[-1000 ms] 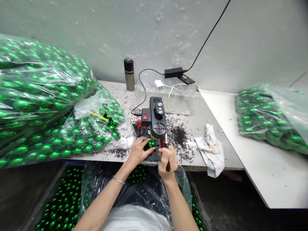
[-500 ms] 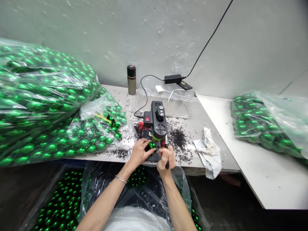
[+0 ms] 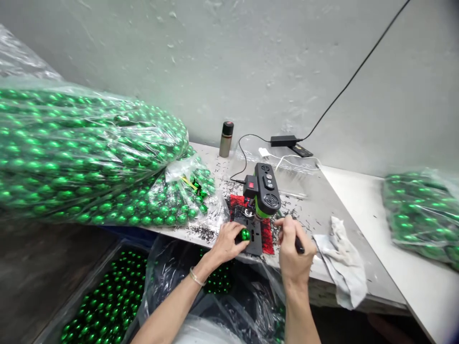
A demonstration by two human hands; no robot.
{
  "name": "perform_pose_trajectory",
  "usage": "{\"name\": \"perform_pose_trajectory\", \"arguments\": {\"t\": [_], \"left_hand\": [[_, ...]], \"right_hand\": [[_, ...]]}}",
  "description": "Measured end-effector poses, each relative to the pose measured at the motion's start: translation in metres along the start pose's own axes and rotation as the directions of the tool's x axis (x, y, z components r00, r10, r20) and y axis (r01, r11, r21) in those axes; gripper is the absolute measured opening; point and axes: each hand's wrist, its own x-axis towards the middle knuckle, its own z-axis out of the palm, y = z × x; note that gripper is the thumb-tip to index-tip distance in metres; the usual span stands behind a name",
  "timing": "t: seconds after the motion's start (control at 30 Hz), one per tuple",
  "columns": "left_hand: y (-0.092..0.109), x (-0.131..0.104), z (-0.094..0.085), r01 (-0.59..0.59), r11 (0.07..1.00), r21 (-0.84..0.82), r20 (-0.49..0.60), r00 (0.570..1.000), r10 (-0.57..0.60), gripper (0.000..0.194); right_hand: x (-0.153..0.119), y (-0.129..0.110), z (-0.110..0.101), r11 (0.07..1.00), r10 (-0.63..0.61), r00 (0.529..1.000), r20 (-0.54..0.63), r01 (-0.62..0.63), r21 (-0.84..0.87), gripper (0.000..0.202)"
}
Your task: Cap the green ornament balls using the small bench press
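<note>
Between the thumb and fingers of my left hand [image 3: 229, 242] is a shiny green ball [image 3: 245, 234], held over the black base plate [image 3: 254, 246] of a small machine. The machine's black head [image 3: 267, 190], with a green band below, stands over a red mat [image 3: 267, 236]. Right of the machine, my right hand [image 3: 296, 243] is closed around a thin black-handled tool [image 3: 299, 246]; most of the tool is hidden by the fingers. Small black bits lie scattered around the machine.
A big clear bag of green balls [image 3: 89, 162] fills the left. Behind stand a bottle [image 3: 225, 139] and a power adapter [image 3: 285, 141]. A white cloth [image 3: 344, 263] hangs over the front edge. Another bag [image 3: 419, 215] lies right. Below is an open bag of balls [image 3: 107, 296].
The view has shifted, so the scene sits further right and lower. My right hand has moved away from the machine to the right. My left hand has drawn the ball out from under the head.
</note>
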Motion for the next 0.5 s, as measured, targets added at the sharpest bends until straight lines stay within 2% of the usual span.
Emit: {"name": "perform_pose_trajectory", "arguments": {"t": [0.1, 0.17, 0.27, 0.3, 0.4, 0.43, 0.5], "left_hand": [[-0.004, -0.022, -0.022, -0.070, 0.995, 0.066, 0.073, 0.995, 0.065, 0.062], [-0.010, -0.023, -0.042, -0.050, 0.985, 0.168, 0.043, 0.998, 0.044, 0.069], [-0.025, -0.001, -0.073, 0.126, 0.915, 0.383, -0.122, 0.989, -0.086, 0.043], [-0.031, 0.008, -0.081, 0.184, 0.870, 0.457, -0.137, 0.981, -0.136, 0.037], [-0.048, 0.030, -0.094, 0.235, 0.740, 0.630, -0.055, 0.964, -0.259, 0.024], [-0.052, 0.034, -0.096, 0.220, 0.726, 0.651, -0.020, 0.962, -0.273, 0.022], [-0.057, 0.036, -0.098, 0.205, 0.763, 0.613, 0.010, 0.964, -0.267, 0.025]], "right_hand": [[-0.005, 0.006, 0.005, 1.000, -0.017, 1.000, -0.024, 0.017, 0.001, 0.037], [-0.010, 0.013, 0.009, 1.000, -0.020, 0.999, -0.041, 0.020, 0.011, 0.036], [-0.014, 0.019, 0.013, 0.999, -0.022, 0.998, -0.055, 0.023, 0.029, 0.035], [-0.015, 0.019, 0.013, 0.999, -0.027, 0.998, -0.053, 0.029, 0.031, 0.034], [-0.015, 0.019, 0.012, 0.998, -0.051, 0.998, -0.034, 0.053, 0.037, 0.033], [-0.016, 0.020, 0.011, 0.997, -0.059, 0.998, -0.027, 0.060, 0.041, 0.033], [-0.017, 0.021, 0.011, 0.996, -0.070, 0.997, -0.024, 0.071, 0.046, 0.032]]}}
